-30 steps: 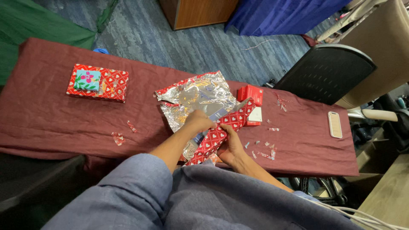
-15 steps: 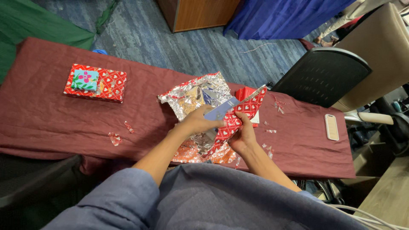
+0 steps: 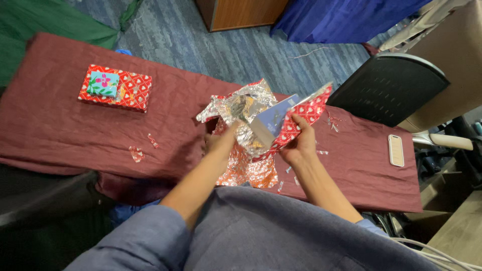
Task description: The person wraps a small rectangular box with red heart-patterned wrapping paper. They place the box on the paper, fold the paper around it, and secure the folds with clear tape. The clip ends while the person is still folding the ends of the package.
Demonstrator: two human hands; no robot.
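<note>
- Lifted since a second ago, the wrapping paper (image 3: 296,120) now stands tilted off the worktop (image 3: 60,130), its red heart-printed side toward the right and its silver inside crumpled toward the left; a blue box (image 3: 273,120) shows inside it.
- Right hand (image 3: 300,145) is closed on the raised red edge of the paper, fingers curled over it, thumb side toward the box.
- Left hand (image 3: 218,143) grips the silver side of the sheet lower down, fingers folded into the foil; how tightly, I cannot tell.
- Under both hands the paper's lower end hangs over the near edge of the worktop, which is draped in a dark red cloth.
- Small red and silver paper scraps (image 3: 135,152) lie on the cloth left of the hands, more of them to the right.
- Far left sits a wrapped gift (image 3: 128,90), flat, in red heart paper, with a small turquoise box (image 3: 103,84) bearing a pink flower on top.
- A phone (image 3: 395,149) lies near the right end, well apart from the paper.
- Beyond the far edge: blue carpet (image 3: 241,55), a black mesh chair (image 3: 386,88), a wooden cabinet (image 3: 241,12), blue fabric (image 3: 341,17) and green fabric (image 3: 45,30).
</note>
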